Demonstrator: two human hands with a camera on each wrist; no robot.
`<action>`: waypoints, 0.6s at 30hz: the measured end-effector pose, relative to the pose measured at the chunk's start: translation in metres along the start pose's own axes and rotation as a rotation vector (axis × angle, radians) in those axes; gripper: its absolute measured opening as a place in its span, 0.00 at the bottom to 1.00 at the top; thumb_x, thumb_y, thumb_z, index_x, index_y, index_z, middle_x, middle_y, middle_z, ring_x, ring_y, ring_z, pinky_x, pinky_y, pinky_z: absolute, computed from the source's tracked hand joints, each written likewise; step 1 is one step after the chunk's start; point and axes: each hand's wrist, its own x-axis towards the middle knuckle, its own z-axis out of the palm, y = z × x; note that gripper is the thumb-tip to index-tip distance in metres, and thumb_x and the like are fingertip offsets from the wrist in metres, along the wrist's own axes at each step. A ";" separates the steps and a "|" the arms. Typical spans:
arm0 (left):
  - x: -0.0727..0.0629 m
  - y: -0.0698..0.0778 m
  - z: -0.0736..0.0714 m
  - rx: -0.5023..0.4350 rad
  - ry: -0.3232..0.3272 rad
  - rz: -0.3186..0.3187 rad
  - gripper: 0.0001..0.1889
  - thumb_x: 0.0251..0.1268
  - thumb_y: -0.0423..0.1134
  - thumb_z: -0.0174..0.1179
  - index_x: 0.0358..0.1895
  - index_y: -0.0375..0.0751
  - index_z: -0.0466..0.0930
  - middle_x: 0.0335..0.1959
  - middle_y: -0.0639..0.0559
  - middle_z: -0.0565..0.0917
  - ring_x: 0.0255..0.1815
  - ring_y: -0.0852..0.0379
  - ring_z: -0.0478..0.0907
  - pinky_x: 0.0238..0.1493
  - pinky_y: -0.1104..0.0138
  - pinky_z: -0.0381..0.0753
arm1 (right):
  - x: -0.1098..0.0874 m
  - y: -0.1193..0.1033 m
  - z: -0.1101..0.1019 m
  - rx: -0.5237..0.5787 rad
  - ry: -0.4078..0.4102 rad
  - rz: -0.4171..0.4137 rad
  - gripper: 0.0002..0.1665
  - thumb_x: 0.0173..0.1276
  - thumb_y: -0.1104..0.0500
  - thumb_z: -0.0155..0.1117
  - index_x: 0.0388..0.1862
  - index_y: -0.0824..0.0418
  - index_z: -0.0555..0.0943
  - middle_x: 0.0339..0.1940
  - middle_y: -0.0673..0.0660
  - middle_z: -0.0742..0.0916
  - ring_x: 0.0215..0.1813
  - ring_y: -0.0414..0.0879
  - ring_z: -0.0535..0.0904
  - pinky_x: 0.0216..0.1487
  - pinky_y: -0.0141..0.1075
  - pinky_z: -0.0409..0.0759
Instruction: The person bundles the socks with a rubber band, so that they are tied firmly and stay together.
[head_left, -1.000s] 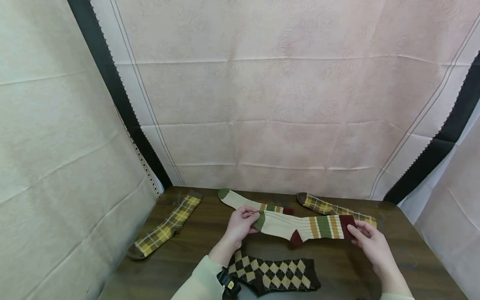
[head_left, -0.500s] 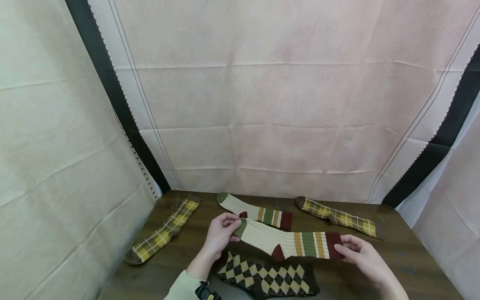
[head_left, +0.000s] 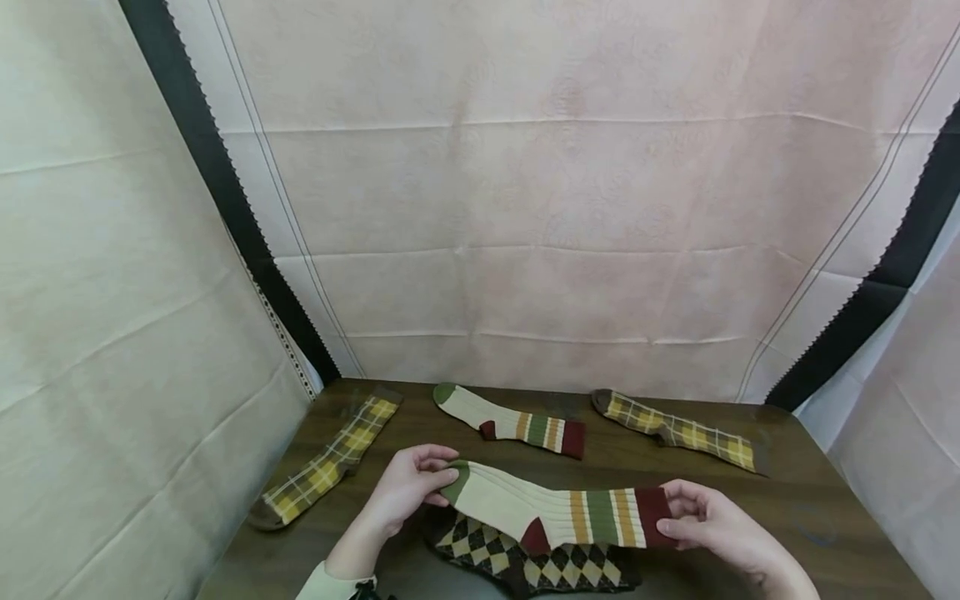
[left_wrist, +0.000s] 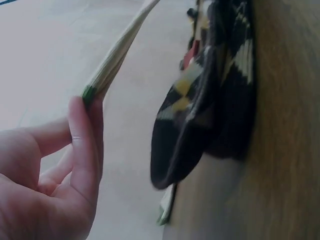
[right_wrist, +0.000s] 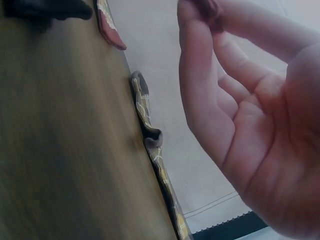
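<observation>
Striped sock (head_left: pixel 555 504), toe (head_left: pixel 457 482) pinched by left hand (head_left: pixel 408 492), cuff (head_left: pixel 651 518) by right hand (head_left: pixel 716 525), moved from beyond the argyle sock (head_left: pixel 573 571) to above it, partly hiding it; apparently not yet set down.

- Held sock (head_left: pixel 555 508): raised above the table (head_left: pixel 420 425), left hand (head_left: pixel 408 489) at its toe, right hand (head_left: pixel 701 517) at its cuff
- Below it, on the table: lower sock (head_left: pixel 562 571)
- Behind it: rear sock (head_left: pixel 517 422)
- Behind it, rightward: far-right sock (head_left: pixel 682 435)
- Left of it: far-left sock (head_left: pixel 330 462)
</observation>
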 end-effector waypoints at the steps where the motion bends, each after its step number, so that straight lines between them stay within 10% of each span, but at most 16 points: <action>1: -0.002 0.001 -0.003 0.014 -0.014 -0.004 0.21 0.73 0.31 0.70 0.64 0.24 0.80 0.43 0.43 0.86 0.33 0.53 0.86 0.31 0.63 0.89 | 0.001 -0.001 0.001 -0.001 -0.015 0.000 0.26 0.80 0.63 0.64 0.66 0.79 0.69 0.48 0.61 0.87 0.46 0.50 0.87 0.44 0.48 0.89; 18: -0.017 0.019 -0.039 0.182 -0.217 -0.052 0.17 0.70 0.31 0.72 0.57 0.26 0.86 0.39 0.45 0.82 0.29 0.55 0.83 0.31 0.64 0.89 | 0.014 0.003 0.023 0.048 -0.221 -0.032 0.27 0.82 0.65 0.59 0.71 0.79 0.67 0.46 0.58 0.84 0.40 0.47 0.86 0.39 0.41 0.89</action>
